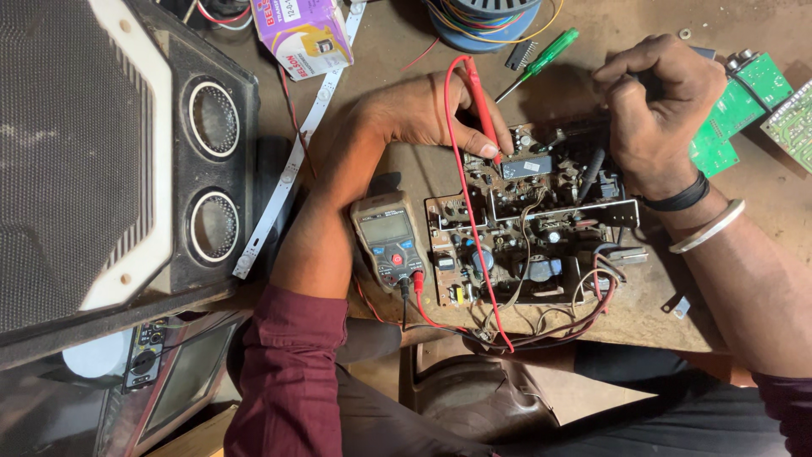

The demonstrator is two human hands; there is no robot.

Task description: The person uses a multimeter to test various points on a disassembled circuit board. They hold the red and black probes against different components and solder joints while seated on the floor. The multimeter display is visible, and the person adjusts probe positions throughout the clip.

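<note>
Circuit board [529, 233] lies on the table [406, 51], just right of a multimeter [389, 239]. The left hand [427, 110] pinches a red probe [482, 106] down onto the board's upper edge. The right hand [655, 106] grips a black probe [592, 169] over the board.

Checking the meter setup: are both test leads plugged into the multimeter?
Plugged in: a black and a red lead sit in the bottom sockets of the multimeter.

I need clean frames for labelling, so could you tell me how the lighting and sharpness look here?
Head view: even, soft light on the circuit board and both hands, left and right; sharp centre, no glare on the multimeter; dark lower-left corner; speaker cabinet bowed by the wide lens.
</note>
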